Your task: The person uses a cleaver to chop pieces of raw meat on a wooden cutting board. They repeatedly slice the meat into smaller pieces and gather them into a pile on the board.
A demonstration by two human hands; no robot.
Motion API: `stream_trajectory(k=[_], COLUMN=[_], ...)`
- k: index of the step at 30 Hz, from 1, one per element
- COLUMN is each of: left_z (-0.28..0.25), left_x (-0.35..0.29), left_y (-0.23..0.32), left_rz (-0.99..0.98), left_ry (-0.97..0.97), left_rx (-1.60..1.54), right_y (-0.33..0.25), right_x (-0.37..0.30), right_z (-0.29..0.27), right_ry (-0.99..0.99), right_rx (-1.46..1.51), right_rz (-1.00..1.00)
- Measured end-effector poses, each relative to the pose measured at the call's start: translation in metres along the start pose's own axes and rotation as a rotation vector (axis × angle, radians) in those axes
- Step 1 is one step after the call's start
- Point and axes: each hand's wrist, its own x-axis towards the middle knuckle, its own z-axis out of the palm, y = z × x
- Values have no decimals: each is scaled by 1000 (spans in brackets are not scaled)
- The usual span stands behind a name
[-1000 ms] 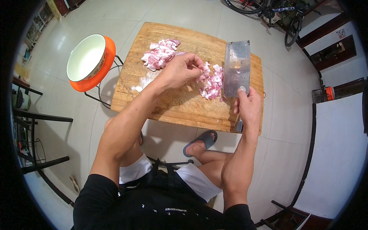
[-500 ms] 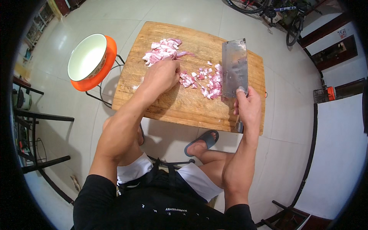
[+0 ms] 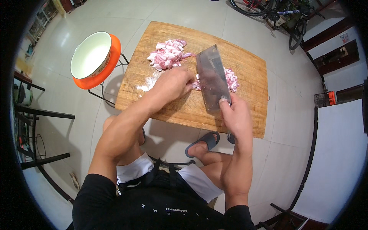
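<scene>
My right hand (image 3: 234, 111) grips the handle of a wide cleaver (image 3: 213, 78), thumb against the lower end of its blade. The blade leans over the middle of the wooden chopping board (image 3: 184, 115) and hides part of the chopped meat. My left hand (image 3: 175, 82) is closed, its fingertips on a small piece of pink meat (image 3: 196, 85) just left of the blade. Right of the cleaver lies a heap of diced meat (image 3: 231, 79). Larger pieces of raw meat (image 3: 168, 55) form a pile at the board's far left, beyond my left hand.
A cream enamel bowl (image 3: 90, 55) sits on an orange round stool (image 3: 115, 63) with black legs, left of the board. Black chair legs (image 3: 50, 112) stand at the left. A bicycle (image 3: 274, 17) is at the far right. My slippered foot (image 3: 203, 145) rests under the board's near edge.
The cleaver has swung left from the right side of the diced meat and now covers some of it. My left hand has shifted slightly right and nearer to me.
</scene>
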Motion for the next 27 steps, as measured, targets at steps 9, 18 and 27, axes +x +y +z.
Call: stream_trajectory(k=[9,18,27], left_z=[20,31,31], left_x=[-11,-11,-7], left_y=[7,6,2], left_rz=[-34,5,24], left_ry=[186,265,202], left_rx=[-88,-127,-128], right_y=[-24,-40,-61], right_x=[-16,-22,10], right_z=[8,13,30], right_ry=[34,-46,-113], right_rx=[-270,-471,-478], right_rz=[-152,-113,-142])
